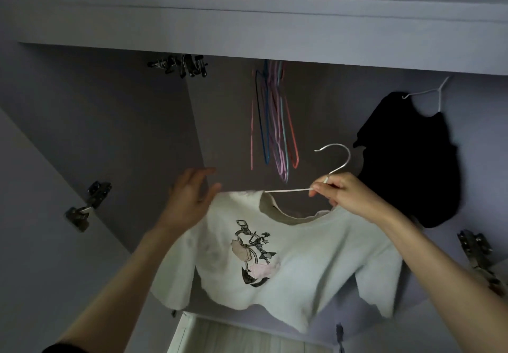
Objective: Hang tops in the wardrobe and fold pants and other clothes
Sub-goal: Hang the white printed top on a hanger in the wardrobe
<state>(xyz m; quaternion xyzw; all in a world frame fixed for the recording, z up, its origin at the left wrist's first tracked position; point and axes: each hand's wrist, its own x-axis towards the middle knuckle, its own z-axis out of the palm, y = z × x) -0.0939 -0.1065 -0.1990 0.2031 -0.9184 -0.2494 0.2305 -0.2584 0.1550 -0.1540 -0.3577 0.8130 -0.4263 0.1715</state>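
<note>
A white cropped T-shirt (pixel 297 256) with a printed figure on the chest hangs on a white wire hanger (pixel 334 164) in front of the open wardrobe. My right hand (pixel 346 193) grips the hanger just below its hook, which points up and left. My left hand (pixel 189 198) is raised with fingers spread at the shirt's left shoulder, blurred; I cannot tell whether it touches the cloth. A black top (pixel 412 160) hangs on a white hanger (pixel 428 91) at the right inside the wardrobe.
Several empty coloured hangers (pixel 275 121) dangle in a bunch at the middle of the wardrobe. A dark cluster of clips (pixel 181 65) sits under the top shelf (pixel 247 31). Door hinges show at left (pixel 85 207) and right (pixel 478 256).
</note>
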